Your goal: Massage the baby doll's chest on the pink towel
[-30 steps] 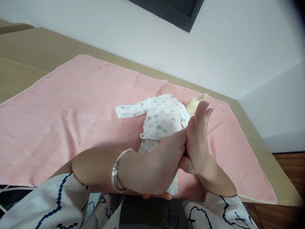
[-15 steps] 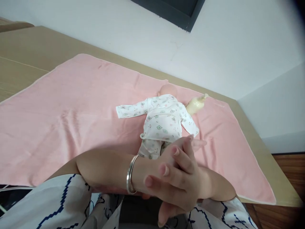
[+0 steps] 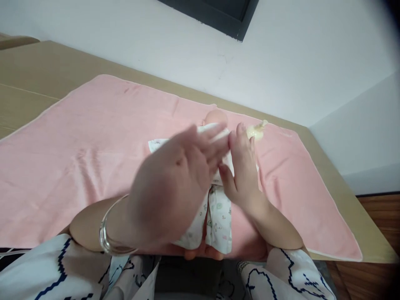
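My left hand (image 3: 175, 179), with silver bangles at its wrist, is raised over the doll, palm toward me, fingers stretched out and partly blurred. Beside it, my right hand (image 3: 243, 166) has its fingers extended and its thumb apart. The fingertips of both hands come close together; whether they touch I cannot tell. Neither hand holds anything. Beneath them a baby doll (image 3: 219, 221) in a white printed top and trousers lies on a pink blanket (image 3: 93, 121), much of its torso hidden. Just past my right fingers stands or leans a cream-coloured bottle (image 3: 256, 131) with a narrow top.
The blanket covers much of a light wooden table (image 3: 31, 62). A white wall (image 3: 281, 75) rises behind it, with a dark frame (image 3: 231, 21) on it. Brown wooden flooring (image 3: 379, 216) shows past the table's right end.
My hands were clasped across each other low before the doll. They have come apart and moved up over its torso, the left palm turned toward me. The doll's legs now show.
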The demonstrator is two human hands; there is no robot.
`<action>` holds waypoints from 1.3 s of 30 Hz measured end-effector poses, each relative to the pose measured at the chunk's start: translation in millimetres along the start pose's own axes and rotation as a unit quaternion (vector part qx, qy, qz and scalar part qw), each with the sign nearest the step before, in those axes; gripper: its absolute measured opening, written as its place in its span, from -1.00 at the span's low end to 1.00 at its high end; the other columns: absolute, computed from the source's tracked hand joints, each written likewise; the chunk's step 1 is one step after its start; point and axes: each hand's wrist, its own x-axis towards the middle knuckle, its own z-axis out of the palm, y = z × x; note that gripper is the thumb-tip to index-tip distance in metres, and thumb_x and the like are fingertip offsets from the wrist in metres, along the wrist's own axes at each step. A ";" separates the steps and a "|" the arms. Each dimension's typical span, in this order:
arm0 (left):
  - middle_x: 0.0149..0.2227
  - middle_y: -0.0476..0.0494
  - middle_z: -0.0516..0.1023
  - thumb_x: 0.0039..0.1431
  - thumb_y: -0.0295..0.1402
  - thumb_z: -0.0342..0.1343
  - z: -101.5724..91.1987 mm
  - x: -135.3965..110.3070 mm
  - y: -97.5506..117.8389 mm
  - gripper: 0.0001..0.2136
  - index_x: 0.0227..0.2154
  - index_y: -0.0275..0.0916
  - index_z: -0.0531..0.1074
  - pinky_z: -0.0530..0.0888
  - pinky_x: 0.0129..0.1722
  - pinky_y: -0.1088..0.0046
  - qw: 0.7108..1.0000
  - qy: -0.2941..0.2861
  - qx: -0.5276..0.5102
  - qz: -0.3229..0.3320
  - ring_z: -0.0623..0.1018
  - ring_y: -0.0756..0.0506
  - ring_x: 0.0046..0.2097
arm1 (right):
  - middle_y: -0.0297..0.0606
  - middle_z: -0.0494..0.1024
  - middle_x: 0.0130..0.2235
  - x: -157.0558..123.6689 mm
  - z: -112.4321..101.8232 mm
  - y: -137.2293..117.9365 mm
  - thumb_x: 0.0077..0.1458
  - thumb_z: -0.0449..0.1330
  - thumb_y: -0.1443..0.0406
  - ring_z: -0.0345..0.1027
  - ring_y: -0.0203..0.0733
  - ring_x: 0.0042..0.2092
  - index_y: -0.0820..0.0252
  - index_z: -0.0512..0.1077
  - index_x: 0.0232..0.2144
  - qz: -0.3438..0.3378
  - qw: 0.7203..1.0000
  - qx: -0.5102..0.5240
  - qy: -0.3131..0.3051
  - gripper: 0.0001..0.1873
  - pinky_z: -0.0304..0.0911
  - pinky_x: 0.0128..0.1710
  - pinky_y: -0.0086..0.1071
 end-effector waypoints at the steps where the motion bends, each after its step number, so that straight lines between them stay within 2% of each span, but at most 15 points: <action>1: -0.02 -0.09 0.61 0.47 -0.21 -0.42 -3.7 12.3 5.8 -0.49 0.06 -0.13 0.47 0.43 0.22 -0.02 0.999 -0.003 -0.046 -0.010 0.43 -0.22 0.29 | -0.33 -0.19 0.51 5.4 6.0 6.8 0.37 -0.09 0.16 -0.47 0.20 0.50 -0.13 -0.34 0.46 0.030 0.999 0.010 -0.008 -0.25 -0.33 0.37 0.45; 3: 0.01 -0.10 0.60 0.47 -0.30 -0.48 -6.5 37.3 7.5 -0.48 0.08 -0.21 0.41 0.40 0.25 0.02 0.989 0.015 -0.143 0.027 0.45 -0.18 0.28 | -0.30 -0.23 0.51 15.5 21.2 24.2 0.35 -0.09 0.23 -0.44 0.12 0.51 -0.08 -0.32 0.46 0.064 0.997 0.034 -0.026 -0.25 -0.26 0.39 0.39; 5: 0.04 -0.19 0.59 0.45 -0.35 -0.29 -3.5 61.8 -7.3 -0.63 0.06 -0.33 0.37 0.32 0.33 0.15 0.973 0.058 -0.209 0.081 0.48 -0.11 0.24 | -0.22 -0.23 0.51 23.2 38.8 42.4 0.32 -0.06 0.25 -0.41 0.06 0.51 0.04 -0.18 0.46 0.076 0.995 0.053 -0.047 -0.27 -0.23 0.42 0.29; 7: 0.11 -0.24 0.53 0.38 -0.38 -0.09 2.7 84.5 -36.0 -0.73 0.02 -0.34 0.38 0.31 0.34 0.23 0.980 0.116 -0.129 0.101 0.48 -0.11 0.23 | -0.15 -0.08 0.48 27.5 55.3 55.6 0.30 -0.04 0.25 -0.30 0.04 0.50 0.12 0.06 0.41 0.070 0.993 0.069 -0.072 -0.35 -0.24 0.43 0.23; 10: 0.13 -0.21 0.53 0.34 -0.42 -0.07 11.6 110.7 -89.9 -0.65 0.15 -0.22 0.32 0.38 0.28 0.20 0.993 0.103 0.050 0.002 0.49 -0.15 0.22 | -0.17 0.20 0.40 28.3 71.5 62.2 0.30 -0.05 0.29 -0.07 -0.07 0.46 0.10 0.34 0.25 0.041 0.992 0.091 -0.081 -0.48 -0.29 0.46 0.15; 12: 0.15 -0.24 0.52 0.31 -0.41 -0.01 15.2 120.5 -122.7 -0.61 0.17 -0.23 0.33 0.40 0.26 0.18 0.988 0.068 0.142 -0.005 0.48 -0.21 0.22 | -0.21 0.26 0.38 28.1 76.2 63.4 0.30 -0.06 0.30 -0.02 -0.11 0.45 0.06 0.39 0.21 0.035 0.992 0.094 -0.077 -0.51 -0.31 0.46 0.14; 14: 0.16 -0.26 0.52 0.31 -0.41 -0.05 16.9 124.6 -148.1 -0.65 0.10 -0.27 0.41 0.39 0.26 0.15 0.979 0.040 0.202 0.010 0.48 -0.23 0.22 | -0.22 0.24 0.39 29.8 78.0 68.7 0.32 -0.05 0.26 -0.04 -0.10 0.46 0.04 0.37 0.23 0.036 0.992 0.087 -0.083 -0.51 -0.32 0.45 0.16; 17: 0.11 -0.27 0.56 0.33 -0.42 -0.12 17.8 124.6 -171.6 -0.66 0.02 -0.28 0.49 0.40 0.24 0.14 0.965 0.031 0.260 0.026 0.50 -0.23 0.17 | -0.19 0.14 0.42 36.0 79.3 87.5 0.37 -0.07 0.15 -0.13 -0.08 0.48 0.08 0.28 0.30 0.041 0.992 0.073 -0.099 -0.47 -0.30 0.45 0.15; 21: 0.08 -0.28 0.57 0.32 -0.45 -0.13 18.5 121.7 -183.8 -0.64 0.03 -0.31 0.49 0.37 0.26 0.15 0.950 0.038 0.305 0.059 0.49 -0.21 0.15 | -0.02 0.09 0.43 42.3 80.3 106.7 0.39 -0.13 0.06 -0.12 0.00 0.47 0.29 0.16 0.36 0.102 0.989 0.045 -0.096 -0.35 -0.21 0.44 0.07; 25: 0.08 -0.23 0.58 0.29 -0.46 -0.13 19.6 120.0 -187.6 -0.64 0.01 -0.28 0.51 0.36 0.27 0.18 0.948 0.046 0.308 0.065 0.48 -0.18 0.17 | 0.26 0.18 0.37 34.6 76.1 83.5 0.38 -0.13 0.07 -0.04 0.22 0.44 0.57 0.15 0.33 0.201 0.974 -0.044 -0.097 -0.27 -0.15 0.42 0.15; 27: 0.09 -0.24 0.57 0.28 -0.47 -0.13 20.0 119.7 -189.1 -0.63 0.00 -0.30 0.51 0.36 0.28 0.21 0.950 0.055 0.301 0.064 0.48 -0.18 0.17 | 0.24 0.17 0.38 28.5 72.8 64.4 0.38 -0.13 0.13 -0.04 0.24 0.44 0.56 0.16 0.33 0.192 0.974 -0.062 -0.106 -0.32 -0.13 0.41 0.15; 30: 0.10 -0.26 0.57 0.26 -0.49 -0.13 20.3 119.2 -190.9 -0.62 0.01 -0.33 0.50 0.36 0.28 0.24 0.951 0.062 0.297 0.065 0.49 -0.16 0.17 | 0.03 0.13 0.42 26.2 70.2 52.9 0.37 -0.15 0.23 -0.11 0.11 0.47 0.39 0.18 0.35 0.106 0.986 -0.031 -0.128 -0.40 -0.14 0.44 0.09; 34: 0.12 -0.23 0.55 0.25 -0.50 -0.14 20.1 117.8 -190.6 -0.60 0.06 -0.29 0.47 0.37 0.28 0.20 0.951 0.067 0.296 0.051 0.48 -0.17 0.19 | -0.22 0.09 0.44 38.2 72.3 83.8 0.40 -0.13 0.14 -0.19 -0.05 0.49 0.07 0.26 0.32 0.019 0.988 0.036 -0.147 -0.47 -0.24 0.44 0.15; 37: 0.17 -0.24 0.52 0.23 -0.50 -0.13 20.4 117.1 -189.4 -0.57 0.10 -0.29 0.44 0.34 0.31 0.19 0.952 0.067 0.295 0.043 0.45 -0.18 0.22 | -0.14 0.04 0.46 43.8 75.2 107.6 0.39 -0.12 0.01 -0.17 -0.01 0.48 0.11 0.18 0.36 0.055 0.989 0.041 -0.130 -0.39 -0.22 0.43 0.17; 39: 0.17 -0.24 0.51 0.23 -0.50 -0.13 20.7 117.1 -189.2 -0.57 0.11 -0.28 0.44 0.34 0.32 0.17 0.953 0.066 0.294 0.040 0.45 -0.19 0.23 | -0.01 0.06 0.44 40.5 76.7 105.3 0.38 -0.13 -0.01 -0.12 0.07 0.47 0.24 0.13 0.38 0.111 0.988 0.016 -0.104 -0.31 -0.16 0.42 0.16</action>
